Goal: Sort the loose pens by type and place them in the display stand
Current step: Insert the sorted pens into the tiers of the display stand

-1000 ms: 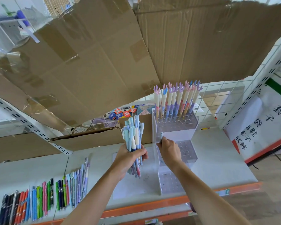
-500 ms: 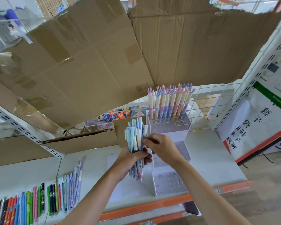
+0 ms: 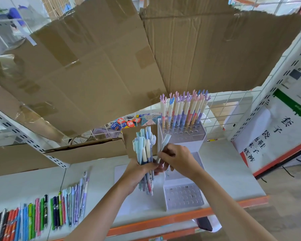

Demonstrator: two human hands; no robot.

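1. Left hand [image 3: 137, 173]: fingers wrapped round pen bundle [image 3: 145, 153], caps above the fingers.
2. Right hand [image 3: 178, 160]: fingertips pinch 1 pale blue pen [image 3: 165, 141], just right of bundle.
3. Display stand [image 3: 184, 197] directly beyond the fingers.

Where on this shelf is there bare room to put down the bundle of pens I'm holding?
Bare shelf lies right of the display stand, up to the shelf's end. A narrower strip sits between the sorted pen row and the white sheet. The left front is crowded with pens; both hands fill the middle.
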